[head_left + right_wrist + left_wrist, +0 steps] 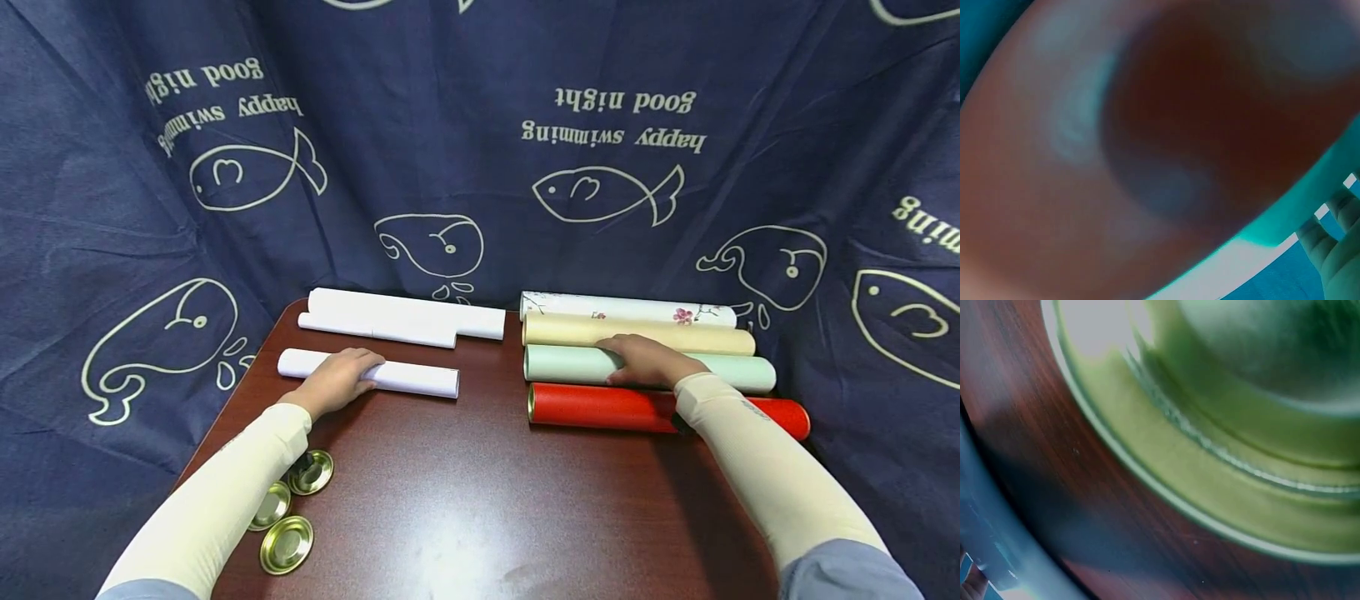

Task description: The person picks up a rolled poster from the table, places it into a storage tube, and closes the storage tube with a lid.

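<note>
At the left of the table, my left hand (337,383) grips a white paper roll (420,380) from above, thumb on the near side and fingers over the far side. To the right, my right hand (648,362) spans a light green tube (566,364), its fingers along the far edge and thumb at the near side. Under the right wrist lies a red tube (600,407), partly hidden by the sleeve. A cream tube (562,329) sits just behind the green one. The right wrist view is mostly blurred, with the fingers (1317,242) at its lower right.
More white paper rolls (405,312) lie behind the left hand. A flower-printed white tube (622,308) lies at the back right. Three gold metal lids (287,545) are beside the left forearm; one lid (1135,447) fills much of the left wrist view. A dark blue curtain (480,150) surrounds the table.
</note>
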